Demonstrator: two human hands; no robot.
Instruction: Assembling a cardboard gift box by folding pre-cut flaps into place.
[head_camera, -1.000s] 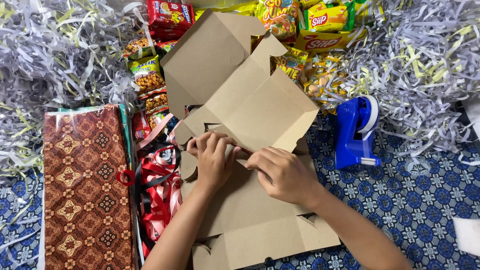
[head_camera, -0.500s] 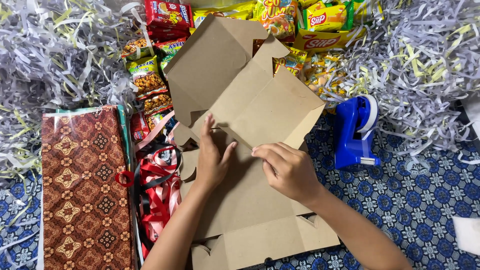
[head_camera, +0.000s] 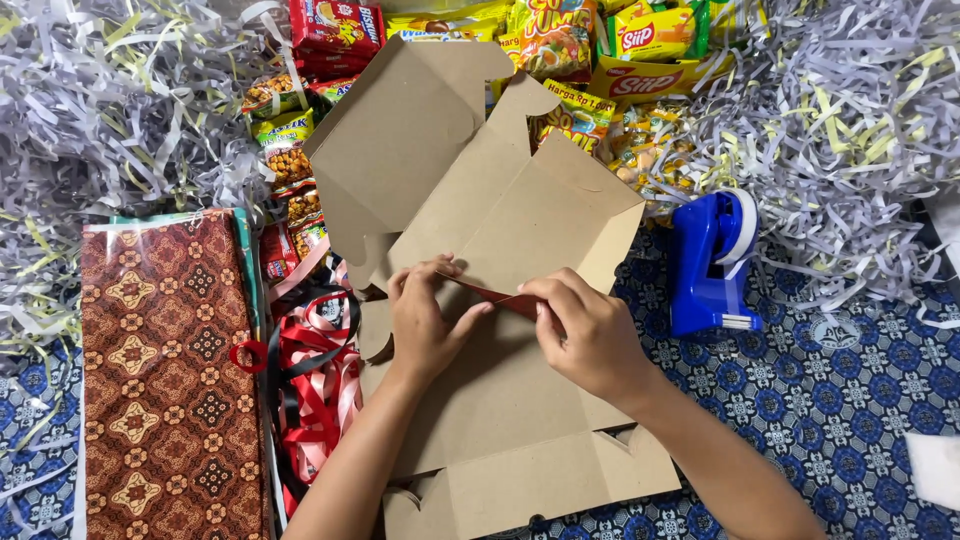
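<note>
Since a moment earlier both hands closed in; left hand (head_camera: 425, 320) and right hand (head_camera: 585, 335) pinched the cardboard box (head_camera: 500, 300) flap fold; best creasing firmly along the score.

Brown cardboard box (head_camera: 500, 230); blue tape dispenser (head_camera: 708, 262).

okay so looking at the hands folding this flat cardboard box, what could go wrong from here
1. Both hands, left hand and right hand, pinch one thin fold of the cardboard box; the crease might run crooked or tear.
2. The box lies partly over the red ribbons, which could get trapped underneath.
3. Shredded paper and snack packets crowd the raised flaps and could snag them.
</note>
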